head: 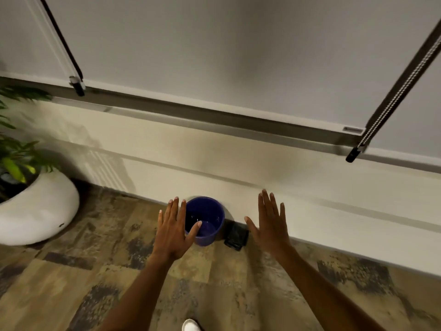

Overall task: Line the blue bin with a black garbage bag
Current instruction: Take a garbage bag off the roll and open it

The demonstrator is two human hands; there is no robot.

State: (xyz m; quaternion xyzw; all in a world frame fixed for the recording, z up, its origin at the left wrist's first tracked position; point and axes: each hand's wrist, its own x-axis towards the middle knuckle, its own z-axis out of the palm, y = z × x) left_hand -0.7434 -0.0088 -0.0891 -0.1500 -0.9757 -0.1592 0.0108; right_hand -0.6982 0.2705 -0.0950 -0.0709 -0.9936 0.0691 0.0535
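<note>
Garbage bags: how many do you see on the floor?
1. The folded black garbage bag lies by the wall, right of the blue bin. None shows inside.

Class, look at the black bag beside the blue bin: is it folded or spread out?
Folded. The bag lies as a small compact bundle on the floor, right of the bin, not opened or draped over it.

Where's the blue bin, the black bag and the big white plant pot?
blue bin [210, 237]: head view, on its outer front wall.
black bag [236, 236]: head view, middle of the folded bundle.
white plant pot [45, 209]: head view, on its rounded side.
</note>
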